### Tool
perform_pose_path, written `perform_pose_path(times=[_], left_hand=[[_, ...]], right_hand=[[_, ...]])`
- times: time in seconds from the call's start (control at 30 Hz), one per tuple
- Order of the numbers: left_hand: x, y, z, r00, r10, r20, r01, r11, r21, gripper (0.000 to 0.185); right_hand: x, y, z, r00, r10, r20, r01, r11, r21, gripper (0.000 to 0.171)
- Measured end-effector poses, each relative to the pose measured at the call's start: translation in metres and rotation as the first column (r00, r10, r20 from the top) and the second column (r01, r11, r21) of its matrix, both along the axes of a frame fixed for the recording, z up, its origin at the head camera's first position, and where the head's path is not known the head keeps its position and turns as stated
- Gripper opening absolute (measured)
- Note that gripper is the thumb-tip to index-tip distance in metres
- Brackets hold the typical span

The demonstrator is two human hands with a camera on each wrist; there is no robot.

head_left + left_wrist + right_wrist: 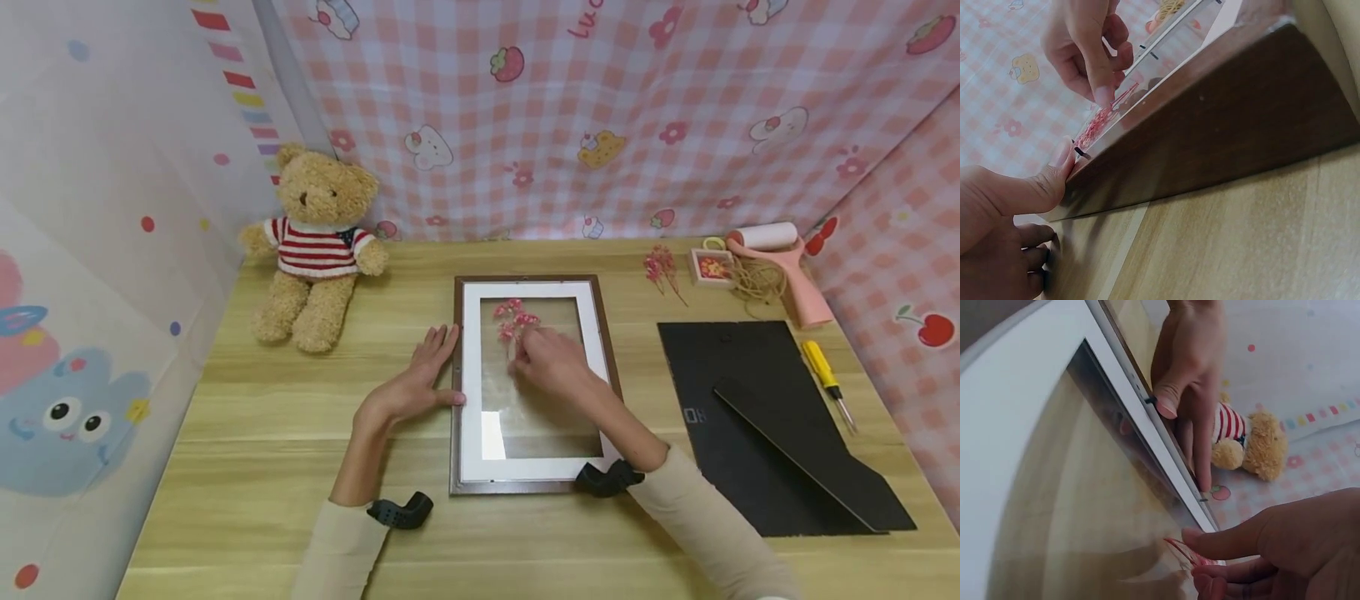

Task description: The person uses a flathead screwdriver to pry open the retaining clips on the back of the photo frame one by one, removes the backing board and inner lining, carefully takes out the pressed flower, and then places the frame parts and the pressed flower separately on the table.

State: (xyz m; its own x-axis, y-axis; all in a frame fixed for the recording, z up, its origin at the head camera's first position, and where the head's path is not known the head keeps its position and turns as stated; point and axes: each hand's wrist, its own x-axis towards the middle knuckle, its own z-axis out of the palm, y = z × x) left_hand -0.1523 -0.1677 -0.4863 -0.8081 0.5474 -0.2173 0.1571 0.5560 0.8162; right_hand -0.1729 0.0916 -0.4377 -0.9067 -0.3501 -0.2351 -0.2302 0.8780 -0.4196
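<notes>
A brown picture frame (517,487) lies on the table with a white mat (471,375) and clear glass inside its border. My left hand (411,385) rests against the frame's left side, fingers extended and thumb on the edge. Over the upper part of the glass, my right hand (555,358) pinches the stems of a pink dried flower sprig (510,312). The sprig's blossoms point toward the frame's top left. In the right wrist view, the thin red stems (1179,545) show by the thumb and fingertips; the blossoms are mostly hidden there.
Right of the frame lies a black backing board (682,367) with its stand leg (802,458), beside a yellow screwdriver (821,367). Behind them are another pink sprig (660,267), a small box (711,268), twine (757,279) and a lint roller (795,271). A teddy bear (318,250) sits back left.
</notes>
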Motion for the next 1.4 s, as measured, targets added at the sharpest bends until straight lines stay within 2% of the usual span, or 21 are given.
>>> perform_pose_path(times=[0.17,0.37,0.6,0.67,0.73,0.97,1.07,1.23,1.37,1.4], left_hand=[[0.000,0.001,0.002,1.000,0.003,0.011,-0.003,1.000,-0.016,0.112],[0.000,0.001,0.001,1.000,0.008,0.004,-0.008,1.000,-0.024,0.112],[0.002,-0.002,0.002,1.000,0.004,0.008,-0.004,1.000,0.013,0.112],[0.002,-0.002,0.001,1.000,0.005,0.003,-0.005,1.000,0.003,0.112],[0.001,-0.001,-0.002,1.000,0.007,-0.002,-0.007,1.000,-0.008,0.112],[-0.003,-0.002,-0.013,1.000,0.002,-0.019,-0.001,1.000,0.021,0.112],[-0.005,-0.004,-0.020,1.000,0.004,-0.014,-0.003,0.999,0.034,0.114],[-0.009,-0.007,-0.028,1.000,0.010,-0.004,-0.009,0.999,0.047,0.115],[-0.010,-0.007,-0.029,1.000,0.007,-0.006,-0.006,0.999,0.048,0.115],[-0.008,-0.006,-0.026,1.000,0.006,-0.003,-0.006,0.999,0.040,0.115]], right_hand=[[0.003,-0.005,-0.005,1.000,-0.004,-0.005,0.004,1.000,0.029,0.017],[0.004,-0.005,-0.008,1.000,0.006,0.011,-0.006,1.000,0.007,0.037],[-0.016,0.008,-0.067,0.999,0.022,-0.024,-0.022,1.000,-0.015,0.044],[-0.016,0.008,-0.069,0.999,0.018,-0.037,-0.019,1.000,-0.024,0.044],[-0.014,0.008,-0.064,0.999,0.015,-0.039,-0.016,0.999,-0.043,0.041],[-0.001,0.016,-0.007,0.998,-0.029,0.056,0.034,0.995,-0.092,0.013],[-0.007,0.029,0.000,0.998,-0.032,0.054,0.039,0.990,-0.138,0.013],[-0.023,0.058,0.002,0.999,-0.034,0.041,0.042,0.977,-0.208,0.014],[-0.034,0.082,0.007,0.996,-0.052,0.075,0.068,0.972,-0.227,0.016],[-0.037,0.088,0.008,0.995,-0.061,0.079,0.077,0.972,-0.224,0.017]])
